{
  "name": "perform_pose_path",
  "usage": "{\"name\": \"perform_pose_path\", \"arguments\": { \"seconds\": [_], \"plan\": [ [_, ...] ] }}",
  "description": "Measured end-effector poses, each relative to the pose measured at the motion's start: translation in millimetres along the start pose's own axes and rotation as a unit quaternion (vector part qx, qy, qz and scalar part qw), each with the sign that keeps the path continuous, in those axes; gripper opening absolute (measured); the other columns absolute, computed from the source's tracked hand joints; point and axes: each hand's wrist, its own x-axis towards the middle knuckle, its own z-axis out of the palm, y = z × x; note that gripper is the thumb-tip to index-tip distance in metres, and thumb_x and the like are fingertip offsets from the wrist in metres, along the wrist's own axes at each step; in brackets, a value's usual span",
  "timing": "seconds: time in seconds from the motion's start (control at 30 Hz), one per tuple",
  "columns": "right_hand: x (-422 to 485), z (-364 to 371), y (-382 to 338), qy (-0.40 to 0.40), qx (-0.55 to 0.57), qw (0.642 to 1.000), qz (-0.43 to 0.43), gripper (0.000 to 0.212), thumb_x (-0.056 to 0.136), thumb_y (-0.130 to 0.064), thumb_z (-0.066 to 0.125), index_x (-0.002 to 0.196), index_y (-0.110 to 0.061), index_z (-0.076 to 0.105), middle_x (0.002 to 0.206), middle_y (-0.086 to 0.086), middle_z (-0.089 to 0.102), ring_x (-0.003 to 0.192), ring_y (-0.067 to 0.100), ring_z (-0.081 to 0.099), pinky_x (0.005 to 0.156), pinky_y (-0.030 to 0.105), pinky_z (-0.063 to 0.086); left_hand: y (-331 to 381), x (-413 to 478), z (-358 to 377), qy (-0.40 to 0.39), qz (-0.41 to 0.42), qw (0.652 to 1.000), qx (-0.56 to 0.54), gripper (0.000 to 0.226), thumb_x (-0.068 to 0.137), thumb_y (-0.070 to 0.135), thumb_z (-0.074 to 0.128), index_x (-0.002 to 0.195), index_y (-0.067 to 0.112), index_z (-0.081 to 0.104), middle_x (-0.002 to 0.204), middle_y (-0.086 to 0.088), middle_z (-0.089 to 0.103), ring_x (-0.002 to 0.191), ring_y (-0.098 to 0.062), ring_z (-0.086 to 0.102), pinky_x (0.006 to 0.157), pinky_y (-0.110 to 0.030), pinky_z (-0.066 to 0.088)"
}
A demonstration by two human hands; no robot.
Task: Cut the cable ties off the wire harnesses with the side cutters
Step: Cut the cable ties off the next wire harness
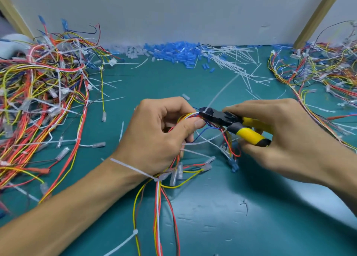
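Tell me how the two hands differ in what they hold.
The left hand holds a wire harness; the right hand holds the yellow-handled side cutters. The left hand pinches with thumb against fingers; the right hand curls its fingers round the handles. Both are bare and work at one white cable tie.

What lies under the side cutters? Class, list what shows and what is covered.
Under the side cutters, red, blue and yellow harness wires spread over the green mat. The right hand covers the handle ends and anything beneath them.

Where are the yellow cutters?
Head view, just right of centre: the right hand grips the cutters, their tips at the harness the left hand holds.
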Motion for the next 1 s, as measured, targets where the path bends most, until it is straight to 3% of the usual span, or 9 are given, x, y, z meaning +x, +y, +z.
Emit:
{"name": "perform_pose_path", "arguments": {
  "seconds": [0.07, 0.13, 0.27, 0.47, 0.6, 0.73, 0.9, 1.0],
  "plan": [
    [-1.1, -1.5, -1.5, 0.006, -0.013, 1.000, 0.010, 0.012, 0.073, -0.015, 0.061, 0.082, -0.021, 0.066, 0.064, 0.000, 0.045, 0.062, 0.017, 0.036, 0.052, 0.023, 0.032, 1.6, -0.7, -0.7, -0.008, 0.010, 1.000, 0.017, 0.012, 0.087, 0.017, 0.069, 0.077, 0.010, 0.069, 0.056, 0.001, 0.063, 0.043, -0.005, 0.053, 0.046, -0.016, 0.041],
    [-1.6, -3.2, -1.0, 0.002, -0.015, 1.000, 0.025, 0.006, 0.071, -0.016, 0.060, 0.077, -0.017, 0.062, 0.063, 0.005, 0.036, 0.062, 0.018, 0.027, 0.049, 0.027, 0.026, 3.3, -1.8, -0.5, -0.013, 0.016, 0.999, 0.027, 0.012, 0.087, 0.016, 0.069, 0.077, 0.010, 0.069, 0.057, 0.001, 0.063, 0.043, -0.003, 0.054, 0.047, -0.016, 0.041],
    [-1.8, -1.0, -1.9, -0.002, -0.011, 1.000, 0.028, 0.009, 0.073, -0.019, 0.062, 0.082, -0.020, 0.062, 0.070, 0.000, 0.049, 0.069, 0.022, 0.043, 0.059, 0.037, 0.041, 4.3, -1.1, -0.7, -0.011, 0.020, 0.999, 0.042, 0.013, 0.087, 0.017, 0.069, 0.077, 0.010, 0.069, 0.057, 0.000, 0.063, 0.044, -0.003, 0.054, 0.048, -0.016, 0.041],
    [-0.2, 1.3, -1.6, 0.020, 0.001, 0.999, 0.026, 0.022, 0.071, -0.020, 0.067, 0.093, -0.022, 0.068, 0.083, -0.005, 0.061, 0.079, 0.019, 0.053, 0.067, 0.034, 0.045, 2.5, -0.4, -2.4, -0.006, 0.028, 0.999, 0.018, 0.014, 0.088, 0.016, 0.069, 0.075, 0.009, 0.068, 0.056, -0.002, 0.062, 0.038, -0.011, 0.053, 0.043, -0.017, 0.040],
    [0.1, 1.1, -1.7, 0.051, 0.002, 0.998, 0.033, 0.028, 0.070, -0.018, 0.067, 0.098, -0.020, 0.069, 0.085, -0.004, 0.061, 0.080, 0.018, 0.053, 0.069, 0.030, 0.045, 1.7, -1.1, -2.4, -0.012, 0.026, 1.000, 0.009, 0.014, 0.087, 0.017, 0.070, 0.074, 0.012, 0.068, 0.055, -0.002, 0.061, 0.037, -0.013, 0.052, 0.043, -0.016, 0.038],
    [0.2, 0.4, -5.1, 0.022, -0.006, 0.999, 0.022, 0.025, 0.075, -0.017, 0.061, 0.097, -0.021, 0.073, 0.081, -0.004, 0.061, 0.077, 0.017, 0.054, 0.067, 0.028, 0.045, 1.4, -2.1, -0.1, -0.014, 0.023, 0.999, 0.028, 0.013, 0.086, 0.019, 0.070, 0.074, 0.013, 0.068, 0.056, -0.001, 0.062, 0.041, -0.007, 0.053, 0.045, -0.017, 0.039],
    [-1.5, -3.7, -4.4, -0.019, 0.028, 0.998, 0.044, 0.010, 0.069, -0.018, 0.065, 0.078, -0.019, 0.063, 0.062, 0.005, 0.041, 0.065, 0.023, 0.031, 0.051, 0.034, 0.031, 3.0, -3.5, 0.5, -0.022, 0.029, 0.999, 0.015, 0.014, 0.087, 0.016, 0.071, 0.074, 0.012, 0.069, 0.056, -0.002, 0.062, 0.040, -0.010, 0.053, 0.043, -0.018, 0.040],
    [-1.3, -3.7, -4.8, -0.008, 0.007, 0.999, 0.041, 0.011, 0.071, -0.023, 0.066, 0.082, -0.022, 0.063, 0.067, -0.001, 0.049, 0.066, 0.021, 0.040, 0.056, 0.034, 0.039, 2.9, -2.9, 0.0, -0.019, 0.029, 0.999, 0.013, 0.014, 0.087, 0.016, 0.071, 0.074, 0.011, 0.069, 0.056, -0.002, 0.062, 0.040, -0.010, 0.053, 0.044, -0.018, 0.040]
  ]
}}
